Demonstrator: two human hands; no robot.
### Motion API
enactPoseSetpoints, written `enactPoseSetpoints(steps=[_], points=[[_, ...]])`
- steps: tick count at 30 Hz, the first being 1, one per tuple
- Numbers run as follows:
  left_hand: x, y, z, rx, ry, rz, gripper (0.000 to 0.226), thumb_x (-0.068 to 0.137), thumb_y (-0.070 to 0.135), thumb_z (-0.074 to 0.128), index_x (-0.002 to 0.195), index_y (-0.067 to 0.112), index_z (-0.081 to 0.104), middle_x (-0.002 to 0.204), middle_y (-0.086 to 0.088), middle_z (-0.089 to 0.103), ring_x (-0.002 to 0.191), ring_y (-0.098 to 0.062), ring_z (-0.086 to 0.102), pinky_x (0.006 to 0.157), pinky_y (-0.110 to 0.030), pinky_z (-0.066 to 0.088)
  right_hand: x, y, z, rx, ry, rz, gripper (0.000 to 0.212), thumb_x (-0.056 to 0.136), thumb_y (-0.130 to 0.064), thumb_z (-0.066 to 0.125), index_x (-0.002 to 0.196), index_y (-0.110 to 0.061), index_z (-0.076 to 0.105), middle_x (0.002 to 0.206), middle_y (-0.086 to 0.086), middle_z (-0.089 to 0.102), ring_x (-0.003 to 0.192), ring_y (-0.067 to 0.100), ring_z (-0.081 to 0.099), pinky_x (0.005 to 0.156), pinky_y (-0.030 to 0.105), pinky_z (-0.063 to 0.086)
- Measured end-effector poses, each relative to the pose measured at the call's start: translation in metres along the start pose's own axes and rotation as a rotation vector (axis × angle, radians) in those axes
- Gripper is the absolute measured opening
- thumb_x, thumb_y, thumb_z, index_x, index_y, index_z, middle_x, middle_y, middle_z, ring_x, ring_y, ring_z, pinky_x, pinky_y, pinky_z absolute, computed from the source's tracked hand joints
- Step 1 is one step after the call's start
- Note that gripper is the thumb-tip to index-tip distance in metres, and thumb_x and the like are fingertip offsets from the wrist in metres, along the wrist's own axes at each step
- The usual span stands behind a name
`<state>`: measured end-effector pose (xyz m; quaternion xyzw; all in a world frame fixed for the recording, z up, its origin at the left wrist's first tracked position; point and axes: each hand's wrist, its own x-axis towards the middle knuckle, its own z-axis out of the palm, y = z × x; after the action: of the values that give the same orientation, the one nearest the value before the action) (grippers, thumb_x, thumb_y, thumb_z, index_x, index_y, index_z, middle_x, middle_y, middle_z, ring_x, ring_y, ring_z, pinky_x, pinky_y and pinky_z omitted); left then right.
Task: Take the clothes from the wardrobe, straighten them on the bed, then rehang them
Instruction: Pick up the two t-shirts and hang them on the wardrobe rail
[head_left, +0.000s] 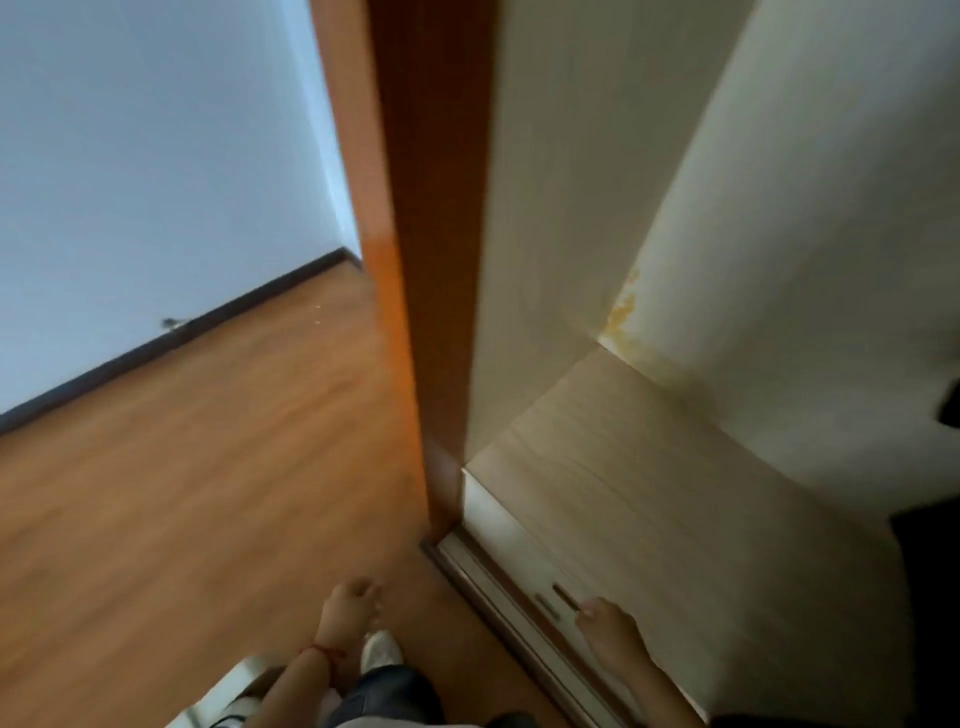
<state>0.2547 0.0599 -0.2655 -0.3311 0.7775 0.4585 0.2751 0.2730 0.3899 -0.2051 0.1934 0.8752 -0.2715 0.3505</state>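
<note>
The wardrobe (597, 218) stands open on the right, its pale interior mostly bare from this angle. The only sign of the clothes (930, 571) is a dark mass at the right edge, low in the compartment, plus a second dark scrap higher up at the edge; the blur makes it impossible to tell whether these are one garment or two, or whether they hang or lie. Nothing has been carried to a bed, and no bed is in view.

Below the compartment floor runs a pale drawer front with two short dark handles (563, 597) side by side. The right hand (608, 621) reaches toward them, fingers loosely curled and empty, its fingertips just beside the nearer handle; probably it steadies the person or is passing on its way to the clothes. The left hand (353, 603) hangs over the wooden floor (182, 467), half closed on nothing, with one red string (324, 649) around the wrist.

One orange-brown wardrobe side panel (415, 260) divides the cupboard from the room. One white shoe (382, 649) shows beneath the left hand.
</note>
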Motion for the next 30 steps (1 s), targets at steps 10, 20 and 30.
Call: enactPoseSetpoints(steps=[10, 20, 30], points=[[0.041, -0.036, -0.168, -0.306, 0.111, -0.130, 0.027, 0.091, 0.014, 0.052, 0.066, 0.007, 0.059, 0.063, -0.010, 0.061, 0.056, -0.024, 0.053, 0.049, -0.024, 0.039, 0.069, -0.217, 0.057, -0.117, -0.210, -0.145, 0.038, 0.095, -0.027, 0.044, 0.128, -0.010, 0.052, 0.132, 0.006, 0.055, 0.121, 0.022, 0.051, 0.099, 0.026, 0.041], [0.045, -0.095, -0.231, -0.769, 0.346, -0.411, 0.018, 0.089, 0.017, 0.056, 0.078, 0.005, 0.063, 0.071, -0.012, 0.065, 0.061, -0.024, 0.057, 0.057, -0.024, 0.041, 0.103, -0.381, 0.103, -0.334, -0.360, -0.345, 0.036, 0.095, -0.022, 0.043, 0.125, -0.007, 0.054, 0.123, 0.008, 0.059, 0.110, 0.021, 0.058, 0.089, 0.026, 0.043], [0.032, -0.081, -0.257, -1.191, 0.534, -0.538, 0.018, 0.093, 0.009, 0.048, 0.076, 0.003, 0.054, 0.069, -0.011, 0.054, 0.058, -0.022, 0.050, 0.039, -0.021, 0.042, 0.143, -0.526, 0.151, -0.555, -0.437, -0.581, 0.032, 0.097, -0.017, 0.043, 0.122, -0.001, 0.055, 0.100, 0.011, 0.063, 0.081, 0.022, 0.060, 0.070, 0.026, 0.044]])
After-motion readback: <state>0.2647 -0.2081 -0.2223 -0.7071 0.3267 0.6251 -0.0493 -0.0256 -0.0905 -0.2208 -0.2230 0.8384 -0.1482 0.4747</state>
